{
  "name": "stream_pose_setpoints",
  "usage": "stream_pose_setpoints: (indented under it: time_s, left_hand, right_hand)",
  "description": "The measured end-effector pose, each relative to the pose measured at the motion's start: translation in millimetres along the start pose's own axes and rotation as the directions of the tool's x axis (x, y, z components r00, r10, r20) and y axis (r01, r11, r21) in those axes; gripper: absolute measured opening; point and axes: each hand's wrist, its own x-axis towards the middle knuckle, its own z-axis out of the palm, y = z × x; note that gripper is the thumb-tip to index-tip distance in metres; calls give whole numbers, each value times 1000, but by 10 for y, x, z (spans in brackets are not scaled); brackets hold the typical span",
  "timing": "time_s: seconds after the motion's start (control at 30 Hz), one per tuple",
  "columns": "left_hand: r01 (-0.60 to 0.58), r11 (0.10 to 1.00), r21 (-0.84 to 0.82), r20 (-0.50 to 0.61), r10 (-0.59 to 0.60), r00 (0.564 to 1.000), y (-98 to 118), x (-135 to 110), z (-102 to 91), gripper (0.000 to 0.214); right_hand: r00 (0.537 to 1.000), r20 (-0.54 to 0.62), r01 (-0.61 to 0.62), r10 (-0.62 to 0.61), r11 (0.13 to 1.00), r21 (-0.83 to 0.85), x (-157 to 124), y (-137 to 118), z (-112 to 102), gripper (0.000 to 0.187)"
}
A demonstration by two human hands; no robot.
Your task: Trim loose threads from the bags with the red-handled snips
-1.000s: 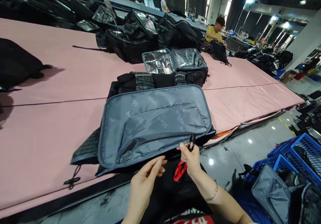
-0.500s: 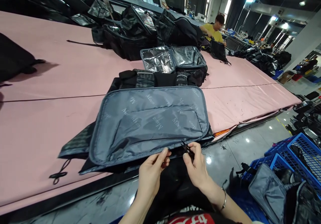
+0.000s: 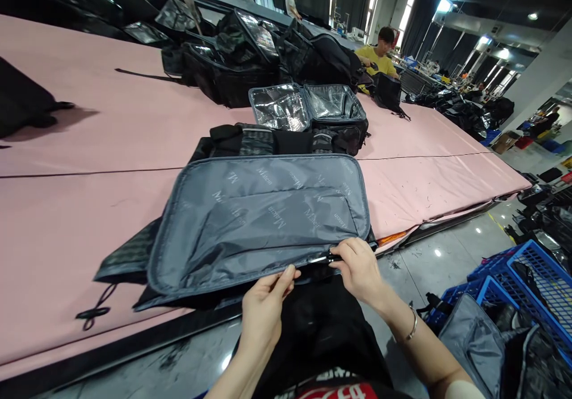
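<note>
In front of me a dark camouflage backpack (image 3: 257,143) lies on the pink table with its flap open, the grey printed lining (image 3: 268,208) facing up. At the flap's near edge, my left hand (image 3: 267,304) pinches the edge binding between thumb and fingers. My right hand (image 3: 357,268) is closed around a pair of thread snips (image 3: 329,257), their blades pointing left along the same edge. Part of the snips is hidden by my fingers. Whether a thread lies between the blades is too small to tell.
An open cooler bag with silver lining (image 3: 333,102) stands just behind the backpack. Several black bags (image 3: 223,71) are piled farther back. A person in yellow (image 3: 378,59) handles a black bag across the table (image 3: 429,178). Blue crates (image 3: 531,274) holding bags stand at right.
My right hand has turned, bringing the snips flatter and nearer the flap's edge. My left hand keeps its pinch, shifted slightly left. The view has moved a little.
</note>
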Motion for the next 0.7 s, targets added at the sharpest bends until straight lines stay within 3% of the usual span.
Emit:
stream_pose_setpoints:
  time_s: [0.33, 0.7]
  left_hand:
    - [-57, 998, 9, 44, 57, 997, -19, 38, -19, 53]
    - [-87, 996, 31, 86, 85, 993, 8, 30, -37, 52]
  right_hand:
    - [973, 196, 127, -121, 992, -17, 216, 90, -5, 8]
    - [978, 160, 136, -131, 991, -19, 215, 107, 90, 8]
